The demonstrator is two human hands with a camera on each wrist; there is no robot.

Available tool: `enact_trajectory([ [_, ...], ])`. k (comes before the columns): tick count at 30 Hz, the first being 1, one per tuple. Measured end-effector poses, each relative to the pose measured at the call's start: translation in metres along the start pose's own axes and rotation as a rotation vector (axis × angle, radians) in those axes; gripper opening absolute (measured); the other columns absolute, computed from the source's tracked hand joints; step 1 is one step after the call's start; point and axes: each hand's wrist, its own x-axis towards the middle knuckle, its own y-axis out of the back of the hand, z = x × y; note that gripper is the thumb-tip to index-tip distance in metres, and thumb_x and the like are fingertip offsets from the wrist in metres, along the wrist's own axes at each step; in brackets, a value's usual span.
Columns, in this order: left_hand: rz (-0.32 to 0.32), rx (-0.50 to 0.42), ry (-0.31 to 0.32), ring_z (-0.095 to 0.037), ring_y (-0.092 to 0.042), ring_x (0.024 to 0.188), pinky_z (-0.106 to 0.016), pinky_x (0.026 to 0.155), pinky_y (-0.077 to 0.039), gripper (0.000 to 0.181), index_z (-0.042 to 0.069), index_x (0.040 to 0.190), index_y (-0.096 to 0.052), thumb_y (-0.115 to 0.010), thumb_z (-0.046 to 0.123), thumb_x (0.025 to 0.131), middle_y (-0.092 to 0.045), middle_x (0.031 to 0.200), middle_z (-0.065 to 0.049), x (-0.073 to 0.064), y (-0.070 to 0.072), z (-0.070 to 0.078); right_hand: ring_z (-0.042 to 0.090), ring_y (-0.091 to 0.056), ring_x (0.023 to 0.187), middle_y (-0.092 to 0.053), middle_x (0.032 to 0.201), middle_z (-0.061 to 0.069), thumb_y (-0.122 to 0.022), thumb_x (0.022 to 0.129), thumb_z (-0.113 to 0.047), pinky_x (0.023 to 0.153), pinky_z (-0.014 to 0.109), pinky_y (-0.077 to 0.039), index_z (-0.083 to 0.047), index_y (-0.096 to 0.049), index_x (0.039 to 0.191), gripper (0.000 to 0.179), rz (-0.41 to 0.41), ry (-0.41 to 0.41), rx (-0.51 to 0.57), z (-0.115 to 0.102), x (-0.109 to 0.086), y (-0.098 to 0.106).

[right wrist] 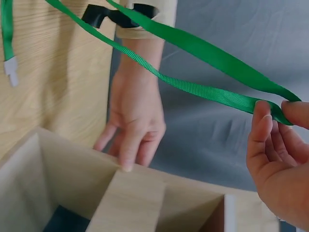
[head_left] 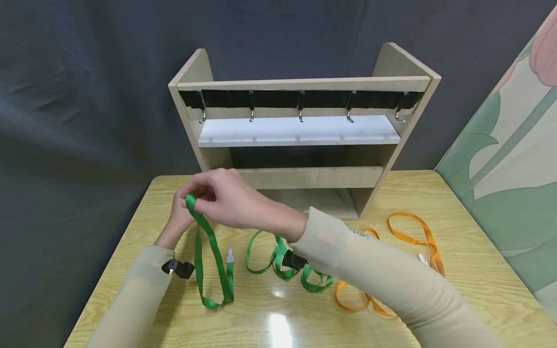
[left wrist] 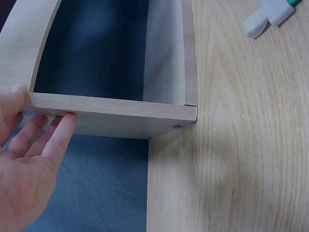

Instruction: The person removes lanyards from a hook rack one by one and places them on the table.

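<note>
My right hand (head_left: 237, 200) pinches the upper loop of a green lanyard (head_left: 213, 241) between thumb and fingers. The strap hangs down toward the table, where its lower end bears a grey clip (head_left: 230, 256). In the right wrist view, the two strands of the lanyard (right wrist: 193, 89) stretch away from the fingertips. Mostly behind the right hand in the head view, my left hand (head_left: 176, 222) holds the side panel of a wooden rack (left wrist: 111, 105). Its thumb lies at the panel's edge and its fingers against the outer face.
Several metal hooks (head_left: 300, 115) line a black strip (head_left: 278, 99) across the rack's upper rail. More green lanyards (head_left: 278, 261) lie on the wooden table (head_left: 243, 328). Orange lanyards (head_left: 428, 237) lie to the right, partly behind the right sleeve (head_left: 383, 270). A dark curtain (head_left: 278, 38) hangs behind.
</note>
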Motion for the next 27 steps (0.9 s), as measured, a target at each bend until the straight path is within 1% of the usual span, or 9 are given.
enact_trajectory([
  [5,-0.008,0.057,0.002,-0.004,-0.056,0.074,-0.016,0.064,-0.045,0.013,-0.006,0.092,-0.070,-0.072,-0.005,0.079,-0.068,0.082,-0.016,0.002,-0.001,-0.001,0.003,-0.058,0.070,-0.064,0.084,-0.008,-0.061,0.091,-0.006,0.063,0.017,-0.049,-0.006,-0.070,0.103,0.015,0.038,0.000,0.021,0.017,0.001,-0.004],
  [7,-0.009,0.032,0.006,-0.004,-0.056,0.074,-0.016,0.065,-0.045,0.018,-0.008,0.096,-0.070,-0.067,-0.011,0.078,-0.068,0.084,-0.018,0.003,-0.002,0.002,0.004,-0.058,0.070,-0.064,0.084,-0.007,-0.061,0.091,-0.006,0.063,0.017,-0.049,-0.005,-0.070,0.102,0.014,0.040,-0.009,0.012,0.022,0.001,-0.006],
  [10,-0.013,0.018,0.006,0.000,-0.055,0.073,-0.013,0.064,-0.045,0.030,-0.012,0.104,-0.067,-0.057,-0.019,0.076,-0.068,0.086,-0.023,0.003,-0.001,0.017,0.004,-0.057,0.070,-0.064,0.084,-0.007,-0.061,0.091,-0.007,0.064,0.017,-0.048,-0.005,-0.070,0.102,0.014,0.031,-0.048,-0.010,0.028,0.001,-0.010],
  [13,-0.032,0.001,0.057,0.003,-0.056,0.078,-0.012,0.067,-0.047,0.040,-0.014,0.115,-0.062,-0.053,-0.020,0.077,-0.066,0.097,-0.027,0.004,0.000,0.032,0.006,-0.057,0.068,-0.064,0.082,-0.006,-0.062,0.091,-0.006,0.063,0.017,-0.048,-0.004,-0.070,0.102,0.013,0.026,-0.086,-0.019,0.034,0.001,-0.014],
  [14,-0.035,-0.008,0.072,0.003,-0.057,0.079,-0.012,0.067,-0.048,0.040,-0.013,0.118,-0.061,-0.054,-0.019,0.079,-0.065,0.100,-0.027,0.004,0.000,0.030,0.007,-0.056,0.067,-0.063,0.081,-0.006,-0.062,0.091,-0.006,0.062,0.018,-0.047,-0.004,-0.070,0.102,0.014,0.025,-0.092,-0.022,0.036,0.001,-0.015],
  [17,-0.046,-0.048,0.115,-0.013,-0.064,0.092,-0.014,0.072,-0.050,0.040,-0.009,0.126,-0.057,-0.057,-0.013,0.086,-0.063,0.112,-0.026,0.004,-0.001,0.019,0.008,-0.056,0.064,-0.063,0.078,-0.006,-0.062,0.091,-0.005,0.060,0.018,-0.047,-0.004,-0.070,0.103,0.015,0.027,-0.106,-0.025,0.042,0.000,-0.019],
  [20,-0.050,-0.090,0.116,-0.028,-0.062,0.104,-0.017,0.076,-0.051,0.039,-0.003,0.129,-0.057,-0.061,-0.004,0.090,-0.061,0.120,-0.021,0.005,-0.004,0.002,0.008,-0.057,0.065,-0.063,0.077,-0.007,-0.061,0.091,-0.005,0.059,0.019,-0.047,-0.005,-0.070,0.104,0.016,0.026,-0.119,-0.021,0.049,0.000,-0.022],
  [21,-0.054,-0.091,0.119,-0.033,-0.060,0.106,-0.018,0.077,-0.051,0.039,-0.002,0.130,-0.057,-0.061,-0.002,0.091,-0.060,0.122,-0.020,0.004,-0.004,0.002,0.008,-0.057,0.066,-0.063,0.078,-0.007,-0.061,0.091,-0.005,0.060,0.019,-0.047,-0.005,-0.070,0.104,0.016,0.028,-0.123,-0.018,0.051,-0.001,-0.023],
  [27,-0.065,-0.085,0.120,-0.031,-0.059,0.109,-0.020,0.079,-0.052,0.039,0.001,0.131,-0.057,-0.063,0.010,0.093,-0.059,0.126,-0.017,0.004,-0.004,-0.004,0.005,-0.058,0.070,-0.064,0.080,-0.008,-0.061,0.090,-0.003,0.062,0.018,-0.048,-0.007,-0.071,0.106,0.019,0.035,-0.153,-0.005,0.060,-0.001,-0.028],
])
